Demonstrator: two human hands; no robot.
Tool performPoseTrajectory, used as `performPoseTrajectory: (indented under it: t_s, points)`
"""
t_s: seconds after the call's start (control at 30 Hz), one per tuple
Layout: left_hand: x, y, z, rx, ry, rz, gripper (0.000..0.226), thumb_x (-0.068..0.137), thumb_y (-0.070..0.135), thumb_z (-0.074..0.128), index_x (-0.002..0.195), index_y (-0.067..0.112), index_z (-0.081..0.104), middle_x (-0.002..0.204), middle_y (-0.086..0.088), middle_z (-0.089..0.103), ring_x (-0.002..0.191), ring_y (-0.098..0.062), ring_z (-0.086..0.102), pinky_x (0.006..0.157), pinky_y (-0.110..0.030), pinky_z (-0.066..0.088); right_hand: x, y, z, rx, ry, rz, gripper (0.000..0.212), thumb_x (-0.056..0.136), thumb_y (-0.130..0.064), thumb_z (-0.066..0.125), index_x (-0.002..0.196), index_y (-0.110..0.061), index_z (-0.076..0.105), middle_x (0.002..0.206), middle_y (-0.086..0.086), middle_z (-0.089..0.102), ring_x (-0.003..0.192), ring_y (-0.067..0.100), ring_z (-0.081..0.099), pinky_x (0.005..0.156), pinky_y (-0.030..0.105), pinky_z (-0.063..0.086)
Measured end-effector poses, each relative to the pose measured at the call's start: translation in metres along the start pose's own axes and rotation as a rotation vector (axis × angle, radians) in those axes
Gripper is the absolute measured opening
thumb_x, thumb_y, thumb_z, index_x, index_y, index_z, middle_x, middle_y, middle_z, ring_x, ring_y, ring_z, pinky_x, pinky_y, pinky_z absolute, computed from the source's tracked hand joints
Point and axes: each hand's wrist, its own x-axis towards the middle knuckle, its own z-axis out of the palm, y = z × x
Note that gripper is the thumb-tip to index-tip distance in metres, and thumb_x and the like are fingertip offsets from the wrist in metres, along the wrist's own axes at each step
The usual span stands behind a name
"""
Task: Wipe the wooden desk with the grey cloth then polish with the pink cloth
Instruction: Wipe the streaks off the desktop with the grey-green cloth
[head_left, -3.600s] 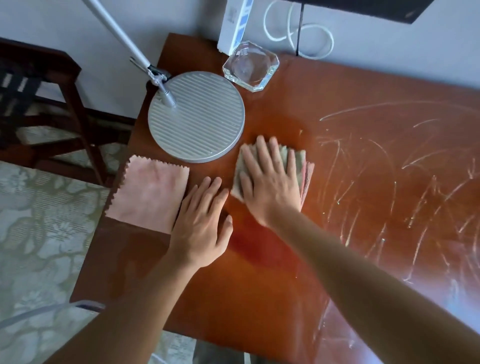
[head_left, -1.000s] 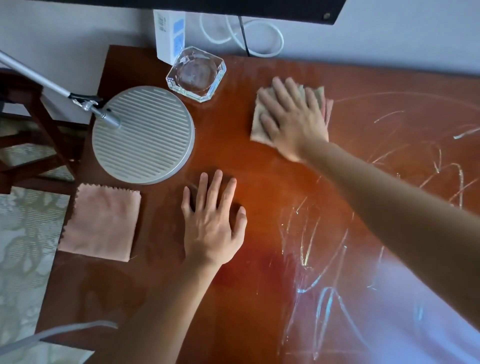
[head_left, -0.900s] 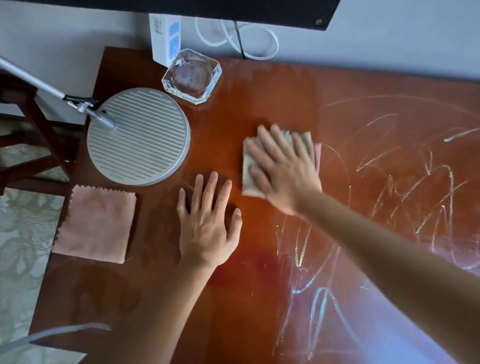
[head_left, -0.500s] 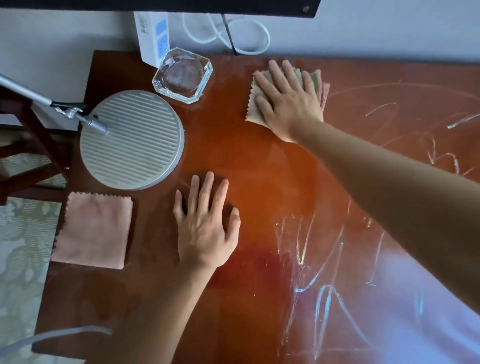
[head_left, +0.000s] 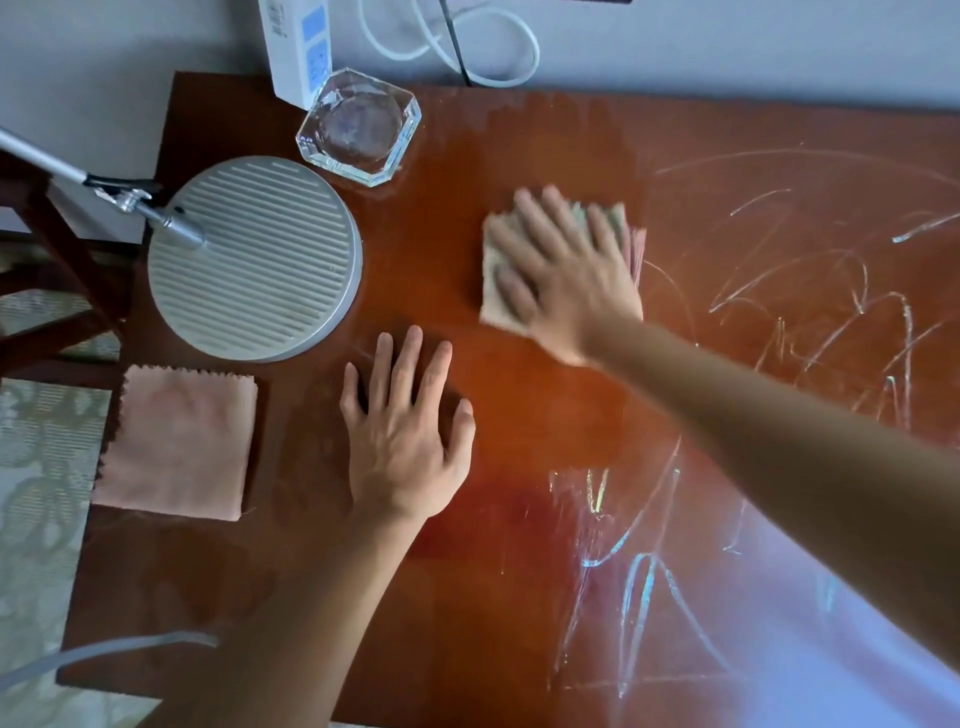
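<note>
Grey cloth (head_left: 605, 218), folded, zigzag-edged, lies flat on the glossy, streak-marked bench (head_left: 545, 415). Two cloths, two hands. The right hand (head_left: 569, 275), fingers spread straight, presses it; it sits at 1 o'clock from the left hand (head_left: 402, 436), splayed flat on wood. Pink cloth (head_left: 176, 444) lies at 9 o'clock.

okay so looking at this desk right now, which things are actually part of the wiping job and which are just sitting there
Part of the job:
- grey cloth, flat under the right hand
- pink cloth, lying untouched near the desk's left edge
- wooden desk
- left hand, flat on the desk

Just sitting there:
- round ribbed lamp base
- glass dish
- white box
- white cable
</note>
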Motion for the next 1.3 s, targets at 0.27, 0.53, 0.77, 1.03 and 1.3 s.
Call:
performPoseTrajectory:
  t_s: [0.27,0.53,0.77,1.03,1.3]
  points:
    - [0.001,-0.001,0.002,0.006,0.012,0.005,0.057,0.101,0.049,0.038,0.153,0.025,0.041,0.164,-0.007,0.034,0.155,-0.030,0.024,0.123,-0.058,0.012,-0.014,-0.014,0.007,0.006,0.043,0.076,0.062,0.106,-0.054,0.009,0.164,-0.031,0.010,0.172,0.002,0.005,0.158,0.027,-0.003,0.126,0.055,0.001]
    - [0.000,0.000,0.001,0.003,-0.010,0.002,0.057,0.101,0.049,0.038,0.153,0.025,0.041,0.165,-0.006,0.033,0.155,-0.029,0.023,0.123,-0.060,0.015,-0.096,-0.040,0.029,-0.006,-0.036,-0.075,0.060,0.107,-0.054,0.015,0.163,-0.033,0.017,0.171,0.001,0.011,0.158,0.025,0.003,0.126,0.054,0.002]
    - [0.001,0.000,0.000,-0.005,-0.007,-0.003,0.058,0.100,0.049,0.037,0.152,0.024,0.043,0.164,-0.007,0.035,0.155,-0.030,0.024,0.123,-0.058,0.012,0.022,0.009,-0.005,-0.012,0.032,0.136,0.061,0.106,-0.054,0.008,0.164,-0.034,0.008,0.172,0.001,0.002,0.158,0.026,-0.005,0.126,0.055,-0.002]
    - [-0.001,-0.001,0.001,0.008,0.003,0.000,0.058,0.100,0.046,0.042,0.153,0.023,0.043,0.164,-0.007,0.034,0.155,-0.030,0.024,0.122,-0.059,0.014,-0.113,-0.046,0.031,0.028,0.018,0.027,0.060,0.107,-0.051,0.019,0.163,-0.030,0.018,0.171,0.002,0.012,0.158,0.026,0.002,0.126,0.054,0.004]
    - [-0.001,-0.001,0.000,0.005,-0.009,-0.001,0.059,0.100,0.049,0.039,0.153,0.024,0.042,0.165,-0.007,0.033,0.155,-0.031,0.023,0.123,-0.059,0.013,0.001,0.032,-0.002,-0.002,0.048,0.180,0.061,0.105,-0.055,0.010,0.163,-0.036,0.013,0.172,-0.001,0.006,0.158,0.024,-0.001,0.126,0.052,-0.001]
